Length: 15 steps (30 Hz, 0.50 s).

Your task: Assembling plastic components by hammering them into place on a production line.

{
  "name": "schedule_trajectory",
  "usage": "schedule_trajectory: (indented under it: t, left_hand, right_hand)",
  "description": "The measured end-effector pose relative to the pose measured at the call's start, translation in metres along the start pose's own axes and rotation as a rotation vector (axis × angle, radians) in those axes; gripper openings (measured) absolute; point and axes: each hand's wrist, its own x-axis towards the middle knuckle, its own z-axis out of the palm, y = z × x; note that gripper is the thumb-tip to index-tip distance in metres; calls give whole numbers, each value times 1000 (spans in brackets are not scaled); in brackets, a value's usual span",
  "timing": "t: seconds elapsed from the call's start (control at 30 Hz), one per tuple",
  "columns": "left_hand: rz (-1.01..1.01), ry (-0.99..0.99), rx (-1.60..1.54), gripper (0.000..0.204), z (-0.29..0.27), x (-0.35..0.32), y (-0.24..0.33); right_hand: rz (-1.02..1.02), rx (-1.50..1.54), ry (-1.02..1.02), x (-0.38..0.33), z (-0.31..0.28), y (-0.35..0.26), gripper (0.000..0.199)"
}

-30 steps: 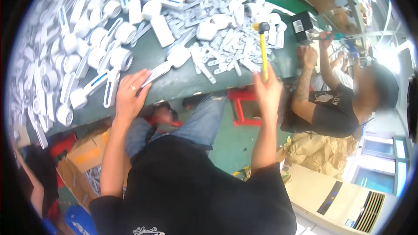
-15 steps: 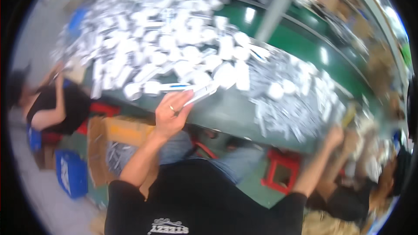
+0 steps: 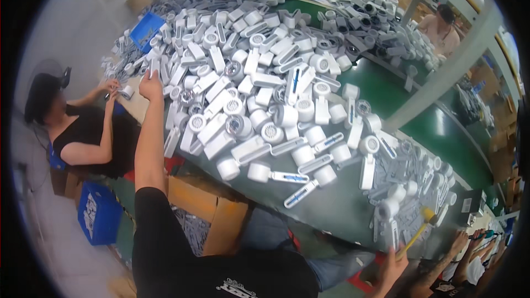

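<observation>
Your right hand [image 3: 392, 267] grips the yellow-handled hammer [image 3: 415, 237], its head forward of your knuckles. Your left hand [image 3: 150, 85], outstretched beside the piled white units [image 3: 271, 132], seems to pinch a pale part [image 3: 154, 64].

Hammer [image 3: 415, 235]: yellow handle, yellow-and-dark head. Slants up and away from right hand [image 3: 392, 267], which grips the lower handle; head farthest from the fingers. White piece [image 3: 154, 64]: pale, small in view, just beyond left hand's [image 3: 150, 85] fingertips; grip unclear.
</observation>
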Motion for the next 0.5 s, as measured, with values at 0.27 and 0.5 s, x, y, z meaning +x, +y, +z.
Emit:
schedule_trajectory:
  t: [0.27, 0.5]
  left_hand:
    - [-7, -226, -51, 48, 114, 107, -81]
    - [1298, 53, 968, 32, 60, 267, -123]
  right_hand:
    - [-7, -52, -28, -50, 59, -59, 25]
    - [-4, -140, -342, -41, 71, -62, 42]
